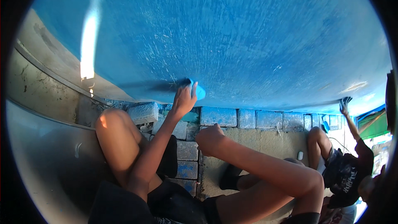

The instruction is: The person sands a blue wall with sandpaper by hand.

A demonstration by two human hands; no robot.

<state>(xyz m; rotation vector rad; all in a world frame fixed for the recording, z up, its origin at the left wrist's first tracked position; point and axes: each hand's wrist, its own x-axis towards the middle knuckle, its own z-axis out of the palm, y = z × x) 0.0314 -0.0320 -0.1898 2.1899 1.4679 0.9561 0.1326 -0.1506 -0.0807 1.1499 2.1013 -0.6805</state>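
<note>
Our left hand (185, 98) grips a flat, bright-blue, flexible-looking pad (200, 92) near the lower edge of a broad, scuffed, blue-painted, wall-like surface (232, 37). The fingers are closed around one side of the pad, leaving the other side showing beyond them; we judge this is so that it can lie against the paint while the hand keeps a firm hold. Its material is too small to tell.

Our right hand (211, 140) is curled into a fist, well apart from the pad and nearer to us than the surface. We cannot tell whether anything is inside it. That forearm passes over our bent right leg, the elbow close by the knee, perhaps for support, though contact there is unclear.

We sit low with our bare left leg (118, 141) bent up, which likely keeps the surface's lower edge within easy reach. A row of grey, rectangular, blue-smeared concrete blocks (218, 116) runs along the foot of the surface, and the smears may be paint or dust fallen from above. A small white rounded object (300, 155) lies on the sandy-coloured ground (265, 141). On our right, a co-worker in a black printed shirt (342, 179) reaches one arm up to the same surface.
</note>
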